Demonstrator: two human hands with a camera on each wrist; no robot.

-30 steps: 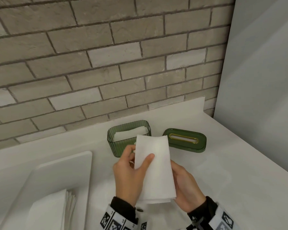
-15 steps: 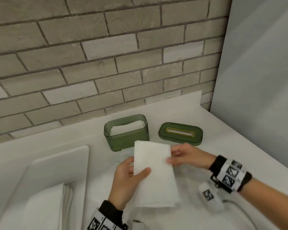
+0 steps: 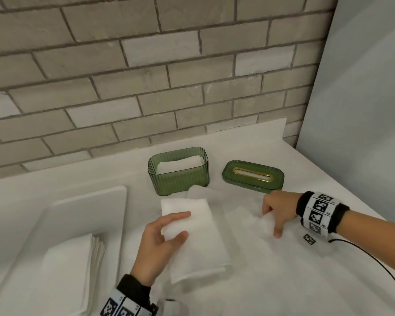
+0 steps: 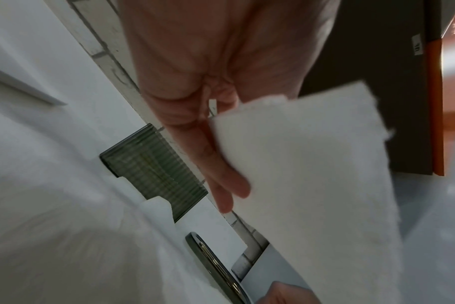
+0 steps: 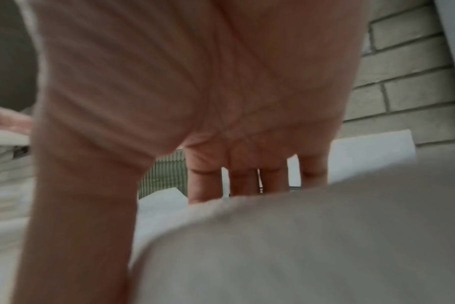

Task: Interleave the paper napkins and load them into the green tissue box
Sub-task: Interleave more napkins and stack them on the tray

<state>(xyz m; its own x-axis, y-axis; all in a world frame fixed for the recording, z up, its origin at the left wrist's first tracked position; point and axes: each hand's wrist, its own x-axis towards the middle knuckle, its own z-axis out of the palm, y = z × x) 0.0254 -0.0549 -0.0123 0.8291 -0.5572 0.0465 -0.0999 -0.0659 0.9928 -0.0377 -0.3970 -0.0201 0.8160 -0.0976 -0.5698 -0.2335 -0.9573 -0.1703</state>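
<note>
The green tissue box [image 3: 178, 176] stands open by the brick wall with white napkins inside. Its green lid [image 3: 253, 176] with a gold slot lies to the right. My left hand [image 3: 183, 226] holds a folded napkin [image 3: 196, 242] just above the counter, thumb and forefinger on top; the left wrist view shows this napkin [image 4: 312, 174] against my fingers [image 4: 221, 174]. My right hand [image 3: 271, 222] is in front of the lid. It pinches up the edge of another napkin [image 3: 244, 222] spread on the counter, and that sheet [image 5: 299, 246] fills the right wrist view.
A white tray [image 3: 89, 206] lies at the left with a stack of several napkins [image 3: 71, 277] on it. The brick wall runs behind the box. A grey panel [image 3: 363, 110] closes the right side. A black cable [image 3: 374, 263] trails from my right wrist.
My right hand left the folded napkin and moved right to the napkin spread on the counter. My left hand lowered the folded napkin and keeps holding it alone.
</note>
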